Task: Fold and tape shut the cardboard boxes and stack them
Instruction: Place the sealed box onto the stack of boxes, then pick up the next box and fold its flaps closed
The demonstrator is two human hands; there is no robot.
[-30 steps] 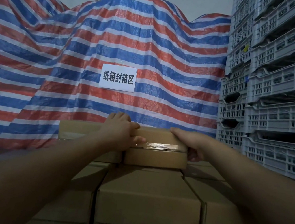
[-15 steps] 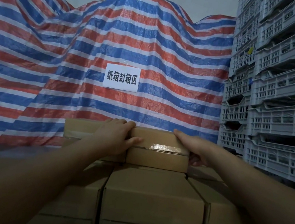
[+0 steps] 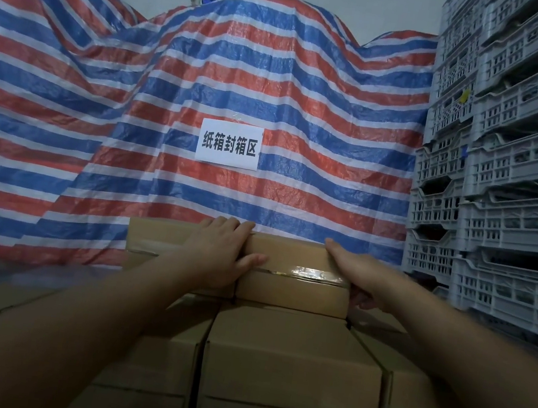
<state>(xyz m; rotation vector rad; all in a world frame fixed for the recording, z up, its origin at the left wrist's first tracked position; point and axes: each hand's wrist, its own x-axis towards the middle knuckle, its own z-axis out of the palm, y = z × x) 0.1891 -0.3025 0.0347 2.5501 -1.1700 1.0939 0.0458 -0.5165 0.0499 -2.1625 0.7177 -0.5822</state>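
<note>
A brown cardboard box (image 3: 293, 293) with a shiny strip of clear tape along its front seam sits on top of the stack, at the far edge. My left hand (image 3: 219, 252) lies against its left front corner, fingers straight over the top edge and thumb stretched along the tape. My right hand (image 3: 357, 278) holds the box's right end, one finger on top and the others curled round the side. A second taped box (image 3: 152, 236) stands touching it on the left, partly hidden by my left hand.
Several closed cardboard boxes (image 3: 290, 362) form the layer below, reaching to the frame's bottom. A red, white and blue striped tarp (image 3: 209, 74) with a white paper sign (image 3: 229, 143) hangs right behind. Stacked grey plastic crates (image 3: 507, 168) wall off the right.
Both hands keep their places on the taped box and the box stays put. Only the view has shifted slightly.
</note>
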